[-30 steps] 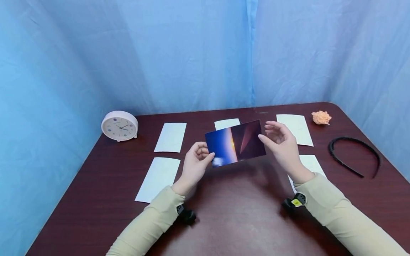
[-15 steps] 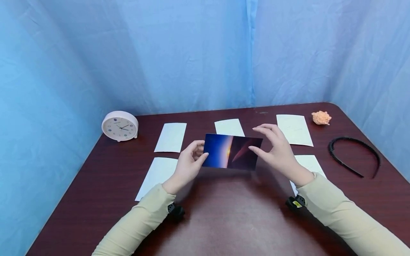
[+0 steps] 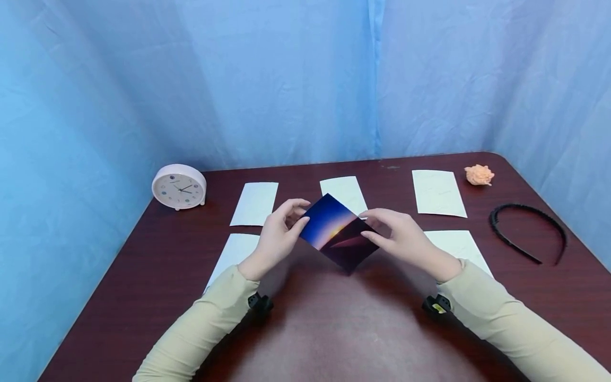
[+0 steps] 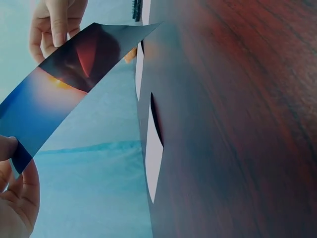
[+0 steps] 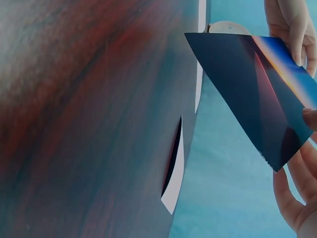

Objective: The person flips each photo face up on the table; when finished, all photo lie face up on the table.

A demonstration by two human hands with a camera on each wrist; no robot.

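Note:
A glossy photo card (image 3: 334, 231) with a blue, orange and dark picture is held above the table, turned so one corner points down. In the head view my left hand (image 3: 274, 239) pinches its left corner, thumb on the picture side and fingers behind. My right hand (image 3: 408, 241) pinches the opposite side, its thumb on the dark part. The left wrist view shows the card (image 4: 64, 74) bending slightly, with the left thumb near its lower end. From the right wrist, the card's dark part (image 5: 237, 74) faces the camera, and the right fingers (image 5: 297, 168) lie behind it.
Several white sheets lie on the dark red table (image 3: 343, 329), among them a left one (image 3: 254, 203), a middle one (image 3: 345, 192) and a right one (image 3: 438, 193). A round clock (image 3: 179, 187) stands back left. A peach flower (image 3: 479, 175) and black headband (image 3: 527, 233) lie right.
The card has turned clockwise from nearly level to a diamond-like tilt. My right hand has moved left and now grips it on its right side; the left hand keeps its pinch.

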